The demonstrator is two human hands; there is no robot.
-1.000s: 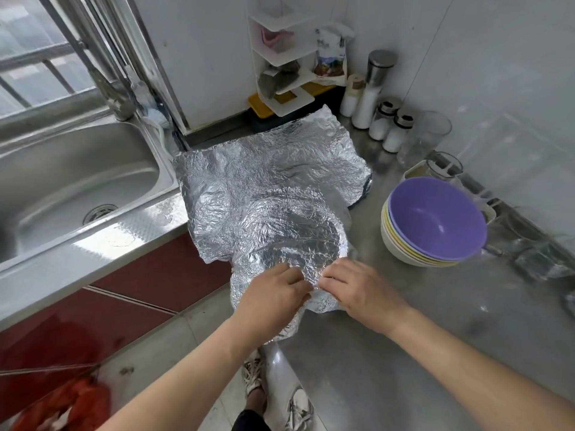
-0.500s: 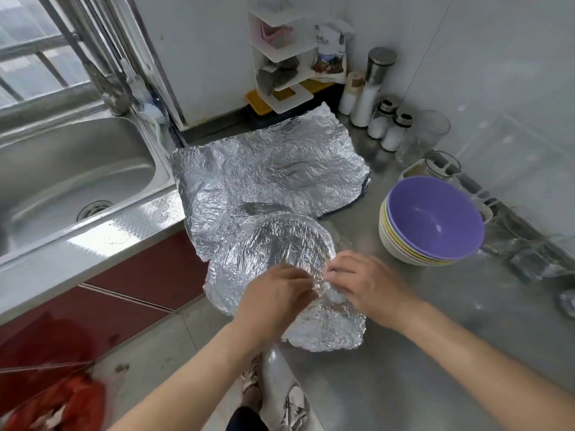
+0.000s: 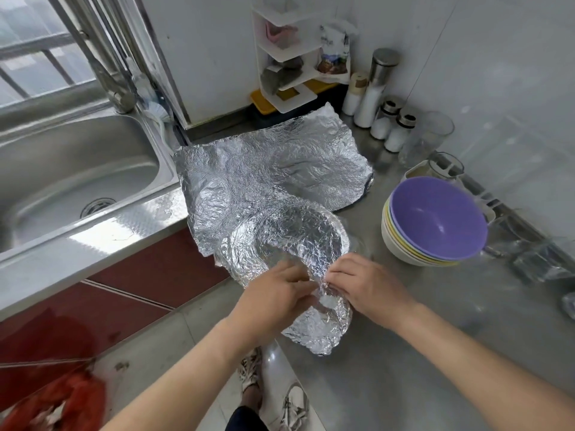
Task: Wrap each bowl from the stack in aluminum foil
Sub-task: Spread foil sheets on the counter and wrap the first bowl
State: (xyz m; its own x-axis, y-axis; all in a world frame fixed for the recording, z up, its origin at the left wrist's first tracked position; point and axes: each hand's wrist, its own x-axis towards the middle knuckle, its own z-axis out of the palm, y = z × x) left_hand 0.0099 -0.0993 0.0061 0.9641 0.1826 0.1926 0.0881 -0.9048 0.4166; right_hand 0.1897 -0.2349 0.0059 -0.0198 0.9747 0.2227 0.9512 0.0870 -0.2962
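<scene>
At the near edge of the tabletop (image 3: 404, 384), the left hand (image 3: 273, 293) and right hand (image 3: 364, 287) meet fingertip to fingertip, each grip pinching the near rim of the foil-covered bowl (image 3: 289, 237). The bowl extends just beyond the fingers, overlapping a flat foil sheet (image 3: 280, 163). The stack of bowls (image 3: 435, 222) stands apart to the right.

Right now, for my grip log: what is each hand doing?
Left hand: pinching the foil wrap at its near edge.
Right hand: pinching the same foil wrap, right beside it.
</scene>
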